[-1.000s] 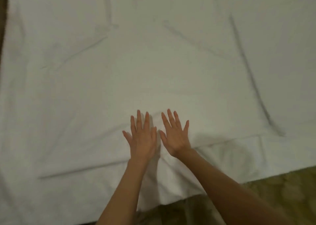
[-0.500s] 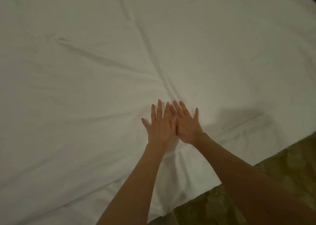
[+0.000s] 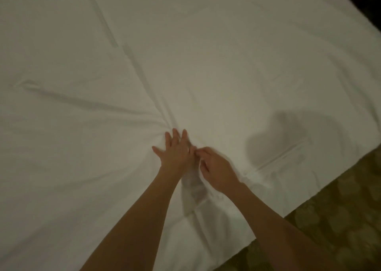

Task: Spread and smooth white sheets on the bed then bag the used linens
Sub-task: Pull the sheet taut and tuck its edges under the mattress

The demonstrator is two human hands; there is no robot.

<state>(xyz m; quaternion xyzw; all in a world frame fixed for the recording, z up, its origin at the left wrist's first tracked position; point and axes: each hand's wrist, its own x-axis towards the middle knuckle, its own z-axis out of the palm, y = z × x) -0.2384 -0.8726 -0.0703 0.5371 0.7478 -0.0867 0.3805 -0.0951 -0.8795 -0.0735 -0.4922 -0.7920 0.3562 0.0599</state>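
White sheet (image 3: 206,54) is lying spread across the bed, near edge hanging toward the patterned carpet (image 3: 340,219). Creases are radiating from a bunch at the hands. Left hand (image 3: 175,151) is pressing flat, fingers straight. Right hand (image 3: 216,168) is pinching a raised fold with curled fingers. Judgement: anchor with the left, draw the fold toward the edge, then sweep outward along each crease.

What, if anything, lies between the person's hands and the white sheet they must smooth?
Nothing visible: the left hand lies flat on the white sheet, and the right hand curls against the fabric beside it.
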